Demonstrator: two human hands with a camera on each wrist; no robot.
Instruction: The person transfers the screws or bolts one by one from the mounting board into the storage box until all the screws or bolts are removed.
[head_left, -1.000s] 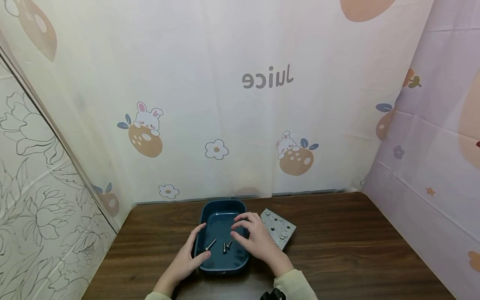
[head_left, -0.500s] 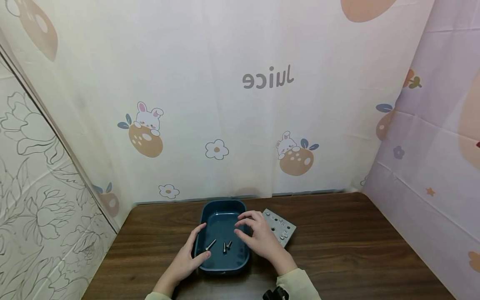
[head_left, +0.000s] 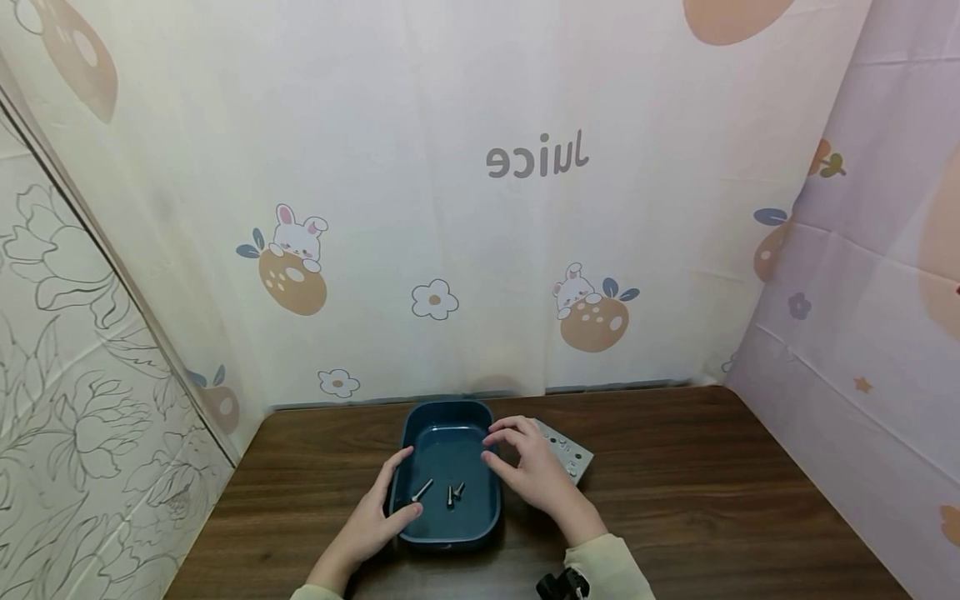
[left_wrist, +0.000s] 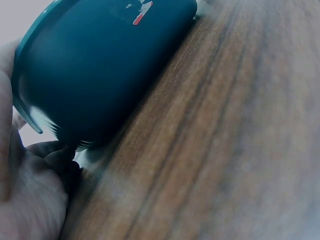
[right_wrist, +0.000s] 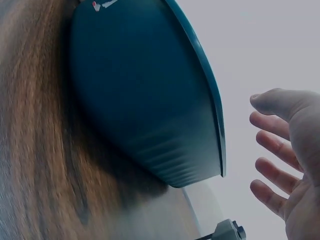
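A deep dark-teal tray [head_left: 447, 531] sits on the wooden table with three metal bolts in it. One longer bolt [head_left: 423, 490] lies near the left wall, and two shorter bolts [head_left: 450, 497] lie close together at the middle. My left hand [head_left: 366, 521] holds the tray's left side, its thumb over the rim and its other fingers along the outside. Over the right rim hovers my right hand [head_left: 536, 471], fingers spread and slightly bent, with nothing in them. Partly hidden behind it lies a grey metal plate [head_left: 573, 457] with holes and bolt heads.
The dark wooden table [head_left: 690, 500] extends to both sides of the tray. A printed curtain [head_left: 480, 208] hangs along its back edge. In the right wrist view, a grey block corner [right_wrist: 227, 231] shows beyond the tray. A black wrist device [head_left: 562, 585] sits at the right sleeve.
My right hand has drawn back to the right, away from the tray's inside, and now covers more of the metal plate. My left hand, the tray and the bolts stay put.
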